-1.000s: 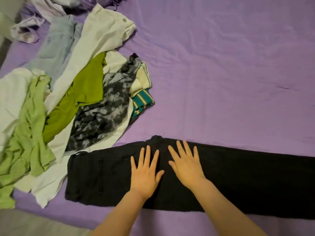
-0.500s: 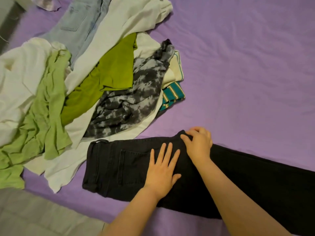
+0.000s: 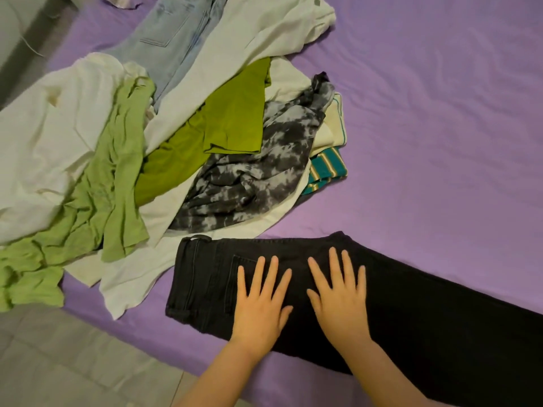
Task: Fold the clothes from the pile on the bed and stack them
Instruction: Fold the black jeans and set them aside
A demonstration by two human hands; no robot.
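Both hands are lying flat on the black jeans (image 3: 411,304) right now, fingers straight and spread, pressing down and gripping nothing. The left hand (image 3: 260,306) is sitting just beside the back pocket, the right hand (image 3: 340,301) close alongside it nearer the seat seam. The jeans are lying along the near edge of the bed (image 3: 440,142), apparently already doubled leg over leg, waistband pointing toward the pile (image 3: 147,148) and the legs running off the right side of the view.

That pile is sprawling across the purple sheet: a tie-dye top (image 3: 249,174), an olive shirt (image 3: 229,124), a light green garment (image 3: 111,183), pale blue jeans (image 3: 173,33), a striped teal piece (image 3: 327,168) and several white items. The hem of one white garment (image 3: 132,274) is lying just beside the waistband, possibly touching it.

Here is where it could slip. The jeans are riding very close to the mattress edge, and the floor (image 3: 58,362) is right below, so a hard sweep toward the body could be dragging the denim off the bed. Thick denim is also springing back, so pressing only at the seat may be leaving the legs skewed, and the next fold would be coming out crooked. And lifting the waistband end carelessly could be snagging that white hem and pulling the pile along with it.
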